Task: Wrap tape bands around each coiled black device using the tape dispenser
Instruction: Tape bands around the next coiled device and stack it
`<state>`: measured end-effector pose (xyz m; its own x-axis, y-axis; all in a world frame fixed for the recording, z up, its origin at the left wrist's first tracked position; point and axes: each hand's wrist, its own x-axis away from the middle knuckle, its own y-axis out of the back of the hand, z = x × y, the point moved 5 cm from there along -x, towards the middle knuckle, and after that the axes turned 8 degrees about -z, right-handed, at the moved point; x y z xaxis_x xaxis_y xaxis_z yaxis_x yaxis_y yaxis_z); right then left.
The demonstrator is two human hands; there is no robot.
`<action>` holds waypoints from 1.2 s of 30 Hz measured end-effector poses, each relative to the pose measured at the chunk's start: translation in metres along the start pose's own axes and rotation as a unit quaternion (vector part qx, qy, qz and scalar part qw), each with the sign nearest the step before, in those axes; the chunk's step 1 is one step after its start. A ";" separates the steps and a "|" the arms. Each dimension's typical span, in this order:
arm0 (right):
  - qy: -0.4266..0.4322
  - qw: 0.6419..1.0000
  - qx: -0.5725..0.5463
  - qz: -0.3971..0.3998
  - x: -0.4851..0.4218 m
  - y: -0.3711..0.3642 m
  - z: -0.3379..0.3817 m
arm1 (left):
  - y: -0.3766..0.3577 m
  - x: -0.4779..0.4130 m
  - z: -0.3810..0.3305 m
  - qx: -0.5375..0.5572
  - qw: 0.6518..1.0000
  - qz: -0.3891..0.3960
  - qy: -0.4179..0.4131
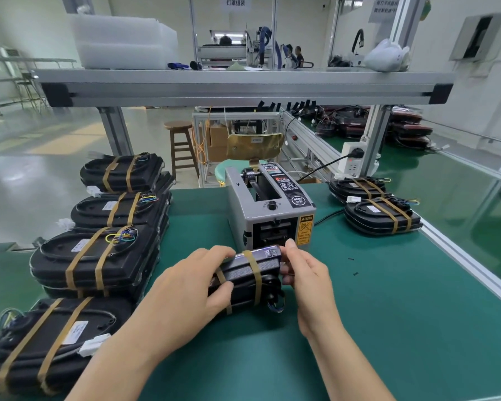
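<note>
Holding the coiled black device (243,277) on edge just before the tape dispenser (269,209), you curl your left hand (185,287) over its top while your right hand (307,282) pinches its right end between fingers (290,248). Two tan tape bands (255,273) already circle it, so this one looks done. Banded stacks (99,256) wait at left and a banded pair (379,215) at right, on the tabletop (388,308).
</note>
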<state>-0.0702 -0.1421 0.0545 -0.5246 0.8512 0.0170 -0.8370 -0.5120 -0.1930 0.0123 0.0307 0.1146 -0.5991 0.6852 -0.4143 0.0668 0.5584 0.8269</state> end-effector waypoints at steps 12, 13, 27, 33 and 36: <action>0.076 0.959 0.217 0.164 0.003 0.012 -0.028 | -0.035 0.031 0.066 0.316 0.904 -0.114 0.263; 0.090 0.958 0.220 0.158 0.003 0.010 -0.029 | -0.037 0.035 0.070 0.342 0.889 -0.117 0.282; 0.150 0.978 0.121 0.079 0.012 -0.050 0.026 | 0.047 0.006 0.072 0.306 0.861 -0.342 0.219; 0.107 0.979 0.156 0.079 -0.002 -0.132 0.043 | 0.098 -0.037 0.119 0.182 0.884 -0.359 0.237; 0.085 0.979 0.161 0.088 -0.015 -0.170 0.050 | 0.113 -0.053 0.146 0.160 0.891 -0.354 0.237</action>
<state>0.0725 -0.0740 0.1359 -0.6550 0.7389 -0.1581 -0.7557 -0.6394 0.1420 0.1680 0.1260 0.1740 -0.8454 -0.1236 -0.5196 -0.2835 0.9284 0.2403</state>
